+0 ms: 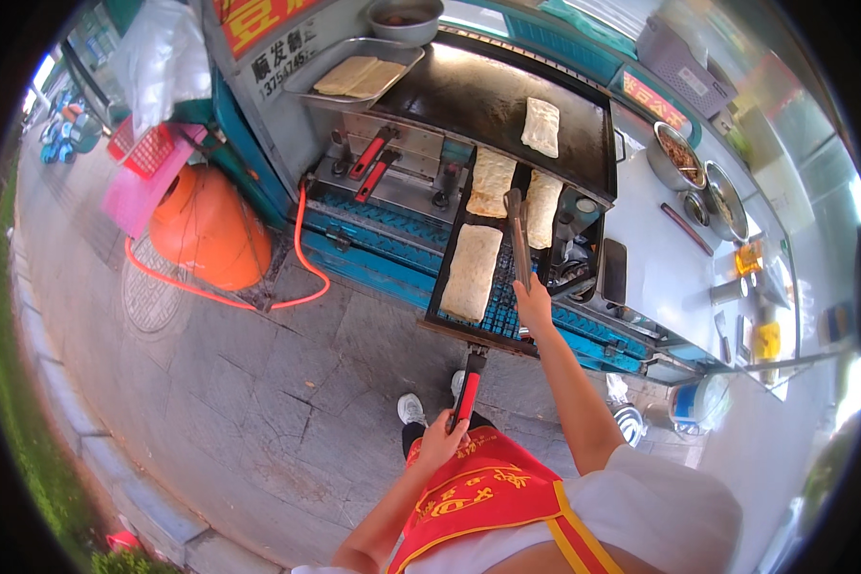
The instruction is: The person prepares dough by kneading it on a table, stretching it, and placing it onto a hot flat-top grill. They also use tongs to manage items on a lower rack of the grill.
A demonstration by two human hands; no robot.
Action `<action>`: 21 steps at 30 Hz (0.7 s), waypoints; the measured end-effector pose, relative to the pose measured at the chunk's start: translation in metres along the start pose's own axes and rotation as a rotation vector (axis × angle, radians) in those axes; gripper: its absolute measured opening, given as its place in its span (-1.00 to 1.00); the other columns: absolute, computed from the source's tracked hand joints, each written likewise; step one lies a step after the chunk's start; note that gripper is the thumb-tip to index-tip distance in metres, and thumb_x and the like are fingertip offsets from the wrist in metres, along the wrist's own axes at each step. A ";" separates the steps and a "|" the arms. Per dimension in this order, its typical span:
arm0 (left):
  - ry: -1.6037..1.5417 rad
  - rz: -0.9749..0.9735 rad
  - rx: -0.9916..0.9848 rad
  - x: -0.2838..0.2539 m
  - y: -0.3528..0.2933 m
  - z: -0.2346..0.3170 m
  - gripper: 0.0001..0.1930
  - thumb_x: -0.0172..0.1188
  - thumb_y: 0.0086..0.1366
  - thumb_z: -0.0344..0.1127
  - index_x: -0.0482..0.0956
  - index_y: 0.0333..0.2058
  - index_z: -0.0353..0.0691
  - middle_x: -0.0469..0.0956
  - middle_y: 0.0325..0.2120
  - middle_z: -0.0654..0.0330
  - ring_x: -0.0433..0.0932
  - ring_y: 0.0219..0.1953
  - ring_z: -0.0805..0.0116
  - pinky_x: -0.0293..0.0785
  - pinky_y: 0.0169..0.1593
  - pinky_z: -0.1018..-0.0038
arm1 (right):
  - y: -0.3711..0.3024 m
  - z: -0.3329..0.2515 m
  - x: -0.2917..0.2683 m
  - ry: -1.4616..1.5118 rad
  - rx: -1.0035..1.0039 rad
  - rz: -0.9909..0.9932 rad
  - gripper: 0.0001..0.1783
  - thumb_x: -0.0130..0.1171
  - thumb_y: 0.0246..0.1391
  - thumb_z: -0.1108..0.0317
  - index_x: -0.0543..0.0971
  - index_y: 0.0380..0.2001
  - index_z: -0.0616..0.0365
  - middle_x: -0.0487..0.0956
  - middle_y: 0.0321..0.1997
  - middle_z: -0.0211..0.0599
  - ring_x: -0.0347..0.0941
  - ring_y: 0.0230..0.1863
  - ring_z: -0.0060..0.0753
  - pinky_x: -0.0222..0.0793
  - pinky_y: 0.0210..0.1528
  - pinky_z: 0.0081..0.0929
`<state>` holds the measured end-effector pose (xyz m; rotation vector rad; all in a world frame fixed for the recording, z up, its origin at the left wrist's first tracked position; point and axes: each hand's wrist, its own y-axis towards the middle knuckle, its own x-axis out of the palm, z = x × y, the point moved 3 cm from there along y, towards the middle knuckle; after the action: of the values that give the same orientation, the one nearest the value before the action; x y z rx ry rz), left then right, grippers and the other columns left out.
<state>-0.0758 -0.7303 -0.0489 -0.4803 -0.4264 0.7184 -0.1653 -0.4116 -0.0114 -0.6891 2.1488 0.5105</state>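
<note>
My left hand (440,440) is closed round the red-and-black handle (468,387) of a pulled-out grill rack (503,308). In my right hand (534,304) is a pair of metal tongs (518,234), its far end over the rack between flatbreads. Nearest me on the rack lies a pale rectangular flatbread (471,273). Behind it sits a browner flatbread (492,182), and another flatbread (543,206) rests on the right, partly covered by the tongs. A fourth piece, a lightly browned flatbread (541,127), lies on the dark griddle (450,86) above.
A tray (301,84) of dough sheets stands left of the griddle, beside a metal pot (407,21). Filling bowls (676,156) occupy the right-hand counter (641,239). An orange gas cylinder (210,230) with an orange hose (305,244) stands left on the pavement.
</note>
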 end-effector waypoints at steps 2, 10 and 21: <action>-0.034 0.005 -0.024 -0.003 0.000 -0.003 -0.61 0.10 0.33 -0.19 0.36 -0.01 -0.35 0.58 -0.56 0.19 0.59 -0.50 0.52 0.50 -0.42 0.59 | -0.004 -0.005 -0.003 0.315 0.318 -0.262 -0.62 0.02 0.22 0.21 0.42 0.01 0.20 0.45 -0.50 -0.38 0.38 -0.60 -0.59 0.25 -0.67 -0.52; 0.067 -0.037 -0.045 -0.001 -0.004 0.008 -0.60 0.04 0.37 -0.21 0.28 0.02 -0.40 0.57 -0.52 0.16 0.58 -0.47 0.47 0.48 -0.35 0.58 | 0.014 0.003 -0.007 0.943 0.511 -0.525 -0.66 -0.05 0.29 0.18 0.47 -0.05 0.19 0.48 -0.43 -0.45 0.35 -0.56 -0.64 0.34 -0.60 -0.63; -0.026 -0.060 -0.041 0.002 -0.008 0.013 -0.60 0.05 0.37 -0.24 0.27 0.03 -0.40 0.56 -0.49 0.17 0.57 -0.46 0.49 0.48 -0.35 0.60 | 0.108 -0.012 0.047 1.159 0.426 -0.418 -0.59 0.09 0.21 0.25 0.43 0.04 0.25 0.59 -0.19 -0.29 0.51 -0.52 -0.44 0.51 -0.47 -0.51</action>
<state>-0.0775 -0.7309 -0.0332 -0.4954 -0.4784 0.6594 -0.2650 -0.3493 -0.0279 -1.3308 2.8475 -0.7553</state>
